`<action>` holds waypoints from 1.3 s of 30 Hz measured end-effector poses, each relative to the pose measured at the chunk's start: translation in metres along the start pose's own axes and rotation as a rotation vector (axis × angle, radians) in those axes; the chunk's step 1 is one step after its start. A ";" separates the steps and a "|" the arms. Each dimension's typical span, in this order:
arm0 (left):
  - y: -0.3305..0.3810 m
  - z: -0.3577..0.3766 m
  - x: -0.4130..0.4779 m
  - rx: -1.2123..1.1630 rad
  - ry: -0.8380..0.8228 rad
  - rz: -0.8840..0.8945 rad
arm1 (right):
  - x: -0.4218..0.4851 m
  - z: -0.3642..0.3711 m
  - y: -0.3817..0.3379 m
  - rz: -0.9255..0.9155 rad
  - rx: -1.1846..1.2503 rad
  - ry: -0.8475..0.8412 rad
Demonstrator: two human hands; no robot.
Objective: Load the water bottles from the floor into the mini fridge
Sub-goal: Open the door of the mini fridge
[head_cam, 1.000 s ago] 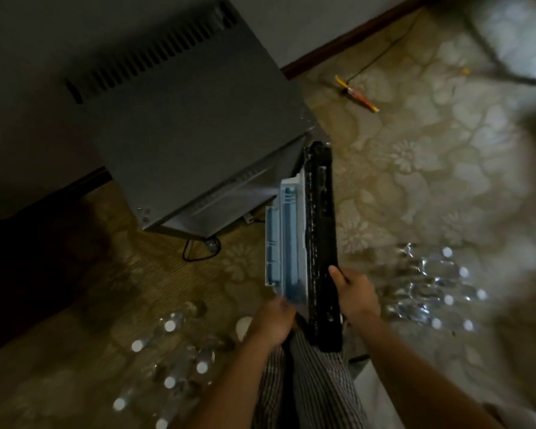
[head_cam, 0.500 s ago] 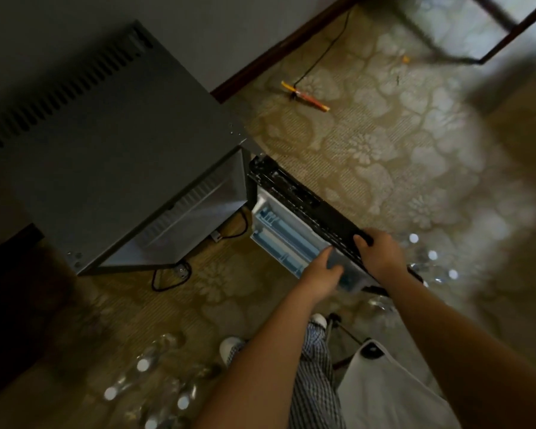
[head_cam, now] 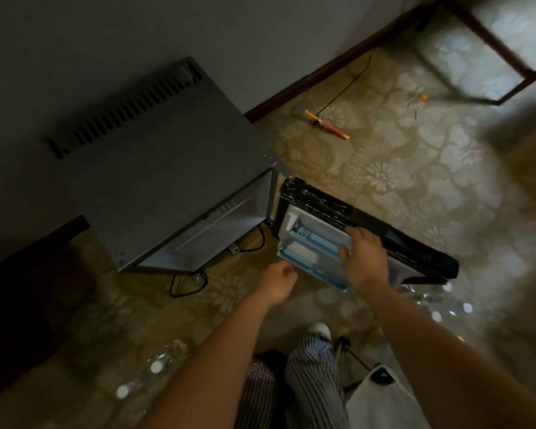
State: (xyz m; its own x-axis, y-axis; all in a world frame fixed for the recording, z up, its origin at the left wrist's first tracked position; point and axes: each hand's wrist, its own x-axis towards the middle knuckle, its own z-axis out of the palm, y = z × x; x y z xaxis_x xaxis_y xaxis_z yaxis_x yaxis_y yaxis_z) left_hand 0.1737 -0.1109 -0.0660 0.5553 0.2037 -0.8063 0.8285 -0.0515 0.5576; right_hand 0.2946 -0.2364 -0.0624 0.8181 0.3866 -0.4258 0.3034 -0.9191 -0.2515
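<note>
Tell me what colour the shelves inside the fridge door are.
Light blue door shelves, clearest in the head view.

The mini fridge [head_cam: 155, 162] is cased in matt grey sheet metal, and its door [head_cam: 421, 255] is faced in glossy black. The inner liner [head_cam: 307, 239] is moulded in smooth pale plastic (bluish in this light). The water bottles [head_cam: 160, 365] are of clear, shiny plastic. The floor [head_cam: 399, 174] is laid with woven, flowered carpet; the trousers [head_cam: 313, 385] are striped cloth.
</note>
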 end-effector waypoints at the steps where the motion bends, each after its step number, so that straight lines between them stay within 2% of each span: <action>1: -0.010 -0.007 -0.003 0.004 0.008 -0.030 | -0.004 0.006 -0.013 -0.033 0.024 -0.037; 5: -0.053 -0.032 -0.014 -0.013 0.051 -0.136 | -0.009 0.037 -0.063 -0.104 0.057 -0.275; 10: -0.106 -0.051 -0.024 -0.162 0.152 -0.206 | -0.004 0.073 -0.116 -0.255 -0.074 -0.516; 14: -0.147 -0.055 -0.021 -0.329 0.257 -0.276 | 0.005 0.109 -0.147 -0.371 -0.134 -0.616; 21: -0.209 -0.034 0.017 -0.438 0.386 -0.350 | 0.019 0.184 -0.156 -0.519 -0.268 -0.795; 29: -0.288 -0.025 0.085 -0.292 0.403 -0.397 | 0.050 0.280 -0.174 -0.665 -0.315 -0.843; 37: -0.338 -0.060 0.149 -0.122 0.446 -0.351 | 0.100 0.359 -0.206 -0.761 -0.296 -0.854; 39: -0.344 -0.074 0.154 -0.066 0.472 -0.357 | 0.111 0.368 -0.216 -0.812 -0.353 -0.834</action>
State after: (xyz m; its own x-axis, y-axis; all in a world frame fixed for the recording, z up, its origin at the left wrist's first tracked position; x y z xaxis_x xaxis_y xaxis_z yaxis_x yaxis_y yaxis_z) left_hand -0.0314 0.0105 -0.3675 0.1389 0.6108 -0.7795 0.9434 0.1578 0.2917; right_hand 0.1400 0.0329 -0.3750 -0.1974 0.6703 -0.7153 0.8038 -0.3071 -0.5096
